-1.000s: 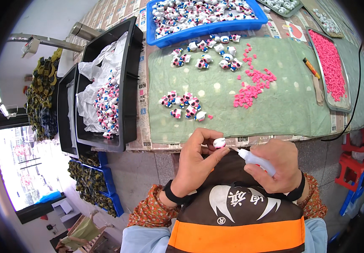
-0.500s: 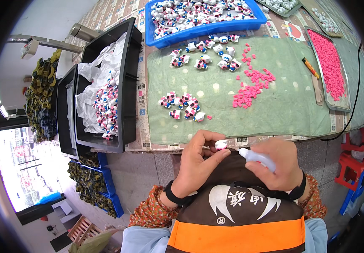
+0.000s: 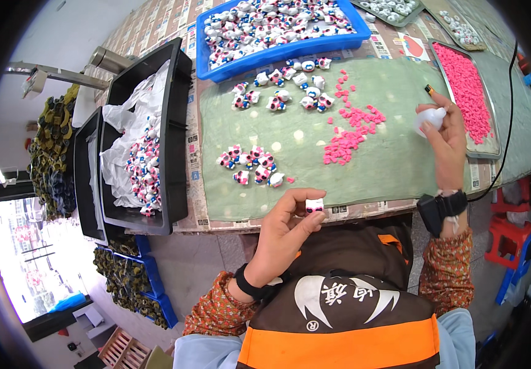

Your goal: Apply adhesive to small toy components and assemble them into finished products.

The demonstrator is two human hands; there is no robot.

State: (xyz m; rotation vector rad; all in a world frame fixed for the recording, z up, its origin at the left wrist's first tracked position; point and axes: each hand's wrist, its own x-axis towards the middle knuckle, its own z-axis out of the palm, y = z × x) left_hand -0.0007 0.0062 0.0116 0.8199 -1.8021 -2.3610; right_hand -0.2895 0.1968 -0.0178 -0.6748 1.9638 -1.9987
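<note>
My left hand (image 3: 282, 229) is closed at the table's near edge, pinching a small white figurine (image 3: 314, 205) with dark and pink marks on its face between thumb and fingers. Over the right part of the green cloth (image 3: 265, 135), my right hand (image 3: 447, 132) grips a whitish squeeze bottle (image 3: 429, 119); its nozzle is not plainly visible. Just beyond those fingers shows the black end of a marker-like stick (image 3: 429, 90), the rest of it covered by the hand. Loose pink pieces (image 3: 345, 144) lie scattered mid-cloth. Left of them are two groups of painted figurines (image 3: 259, 157).
A blue tray (image 3: 284, 50) full of figurines stands at the back. To the left, a black bin (image 3: 176, 135) holds white paper and more figurines. A metal tray (image 3: 467, 92) of pink pieces lies at the right, with a black cable (image 3: 510, 123) beside it.
My right hand has carried the squeeze bottle away from the figurine, forward and right over the cloth. My left hand keeps the figurine, its marked face now showing. The view has shifted slightly.
</note>
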